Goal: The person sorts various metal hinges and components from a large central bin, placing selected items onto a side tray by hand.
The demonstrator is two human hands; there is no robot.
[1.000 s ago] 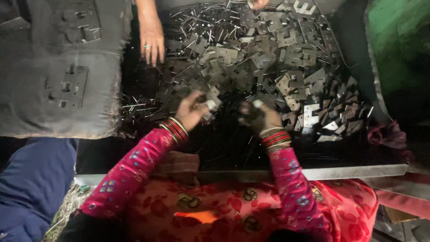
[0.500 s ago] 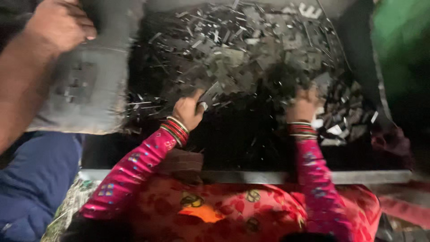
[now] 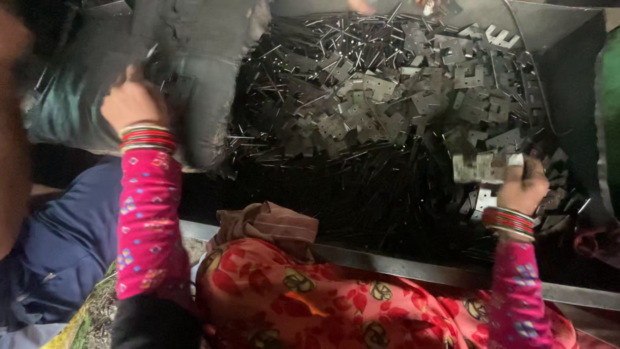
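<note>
A heap of flat grey metal plates (image 3: 387,97) and thin pins fills a dark tray (image 3: 562,39). My right hand (image 3: 524,186), in a pink sleeve with red bangles, holds a small stack of metal plates (image 3: 484,167) above the tray's right side. My left hand (image 3: 132,103) is far to the left, its back towards me. Its fingers are curled into a fold of a grey sack (image 3: 194,58) that hangs over the tray's left edge. I cannot see whether that hand also carries any metal.
A metal rail (image 3: 400,265) runs along the tray's near edge, above my red flowered lap. Another person's blurred arm (image 3: 13,129) and blue-clad leg (image 3: 58,245) are at the left. Someone else's fingers (image 3: 361,5) show at the top edge.
My left hand has left the heap and swung left to the grey sack. My right hand has moved right and come up with a stack of plates.
</note>
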